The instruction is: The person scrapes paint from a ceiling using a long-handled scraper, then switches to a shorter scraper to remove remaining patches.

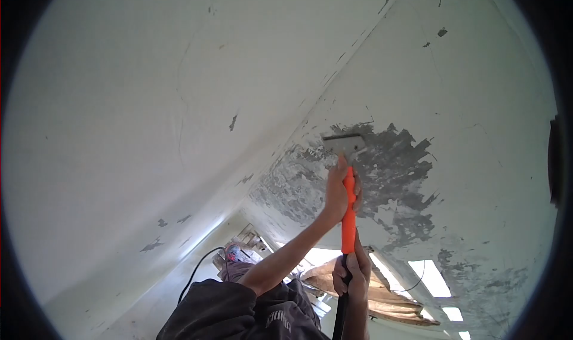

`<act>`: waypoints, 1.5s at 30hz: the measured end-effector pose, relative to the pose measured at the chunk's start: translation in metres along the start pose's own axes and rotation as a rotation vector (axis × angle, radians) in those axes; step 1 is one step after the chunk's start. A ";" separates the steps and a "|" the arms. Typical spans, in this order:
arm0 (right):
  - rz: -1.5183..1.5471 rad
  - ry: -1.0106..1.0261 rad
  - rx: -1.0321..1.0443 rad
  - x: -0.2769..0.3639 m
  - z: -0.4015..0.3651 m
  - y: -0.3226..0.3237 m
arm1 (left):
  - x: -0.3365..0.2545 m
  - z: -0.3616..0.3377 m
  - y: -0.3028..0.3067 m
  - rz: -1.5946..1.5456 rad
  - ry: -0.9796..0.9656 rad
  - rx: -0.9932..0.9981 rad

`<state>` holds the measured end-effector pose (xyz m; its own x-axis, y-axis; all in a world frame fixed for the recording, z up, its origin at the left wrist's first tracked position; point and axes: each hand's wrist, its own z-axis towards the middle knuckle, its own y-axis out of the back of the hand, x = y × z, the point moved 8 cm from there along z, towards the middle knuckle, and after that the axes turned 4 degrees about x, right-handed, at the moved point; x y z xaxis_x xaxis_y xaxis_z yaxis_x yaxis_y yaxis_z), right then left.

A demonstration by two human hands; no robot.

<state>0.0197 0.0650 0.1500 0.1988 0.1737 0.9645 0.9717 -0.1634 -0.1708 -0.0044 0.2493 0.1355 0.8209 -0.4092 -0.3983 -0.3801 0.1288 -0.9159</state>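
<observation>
A long-handled scraper (349,211) has a wide grey head (345,144), an orange grip and a black lower shaft. My left hand (338,191) is closed round the upper part of the orange grip, just below the head. Lower down, my right hand (353,271) wraps the shaft where orange meets black. The blade lies at a rough patch (394,167) of exposed grey on the whitish painted surface; whether its edge touches cannot be told. Jagged paint edges border this patch.
A seam runs diagonally between two pale surfaces, the left one (137,101) with small chips. Brown cloth (388,298) hangs near bright openings (430,278) at lower right. A dark cable (200,262) curves at lower left. A dark object (554,161) stands at the right edge.
</observation>
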 end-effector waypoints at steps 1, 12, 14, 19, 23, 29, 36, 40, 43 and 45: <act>0.000 0.014 -0.006 0.003 0.001 0.000 | -0.001 0.002 0.000 0.000 -0.009 0.008; 0.002 -0.006 -0.021 0.020 0.001 -0.008 | -0.010 0.004 -0.012 -0.048 -0.038 0.065; 0.008 -0.035 -0.023 0.018 0.003 -0.010 | -0.007 0.004 -0.010 -0.034 -0.015 0.064; 0.025 -0.009 -0.011 0.011 0.002 -0.005 | 0.000 0.002 -0.003 -0.012 0.012 0.046; 0.018 -0.002 -0.033 0.011 0.002 -0.008 | -0.001 0.005 -0.003 -0.047 0.006 0.062; -0.002 -0.009 0.017 0.021 0.013 -0.019 | -0.019 0.010 -0.008 -0.044 -0.043 0.081; 0.037 0.012 -0.005 0.010 0.010 -0.017 | -0.022 0.006 -0.008 -0.011 -0.031 0.083; 0.053 0.001 0.005 0.017 0.011 -0.015 | -0.020 0.008 -0.008 -0.027 -0.038 0.070; 0.007 -0.009 -0.019 0.021 0.009 -0.016 | -0.020 0.008 -0.009 -0.046 -0.049 0.084; 0.011 -0.007 -0.025 0.020 0.009 -0.016 | -0.020 0.007 -0.009 -0.052 -0.039 0.078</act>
<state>0.0090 0.0794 0.1700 0.2101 0.1787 0.9612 0.9660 -0.1895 -0.1760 -0.0143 0.2625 0.1517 0.8552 -0.3816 -0.3506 -0.3039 0.1787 -0.9358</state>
